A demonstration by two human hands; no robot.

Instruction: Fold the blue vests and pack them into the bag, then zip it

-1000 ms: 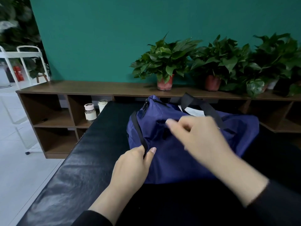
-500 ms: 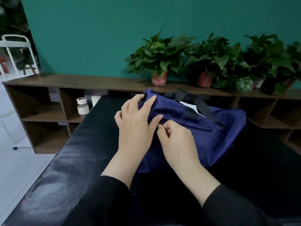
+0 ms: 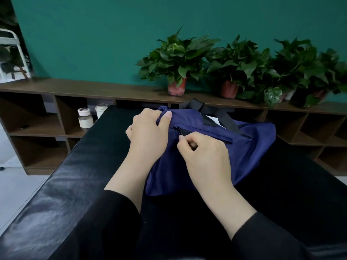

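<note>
At bag (image 3: 216, 158) top | your right hand (image 3: 204, 156) grip pinches zipper pull (image 3: 181, 135); track runs toward 4 o'clock | left hand (image 3: 148, 128) grip bunches the 11 o'clock end.

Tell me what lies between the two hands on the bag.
In the head view, blue bag fabric and the zipper's left end lie between left hand and right hand.

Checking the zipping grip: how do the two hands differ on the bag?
The left hand grips bunched cloth at the end of the bag; the right hand pinches the zipper pull. The left sits farther away, the right nearer the camera. Both touch the bag and wear black sleeves.
</note>
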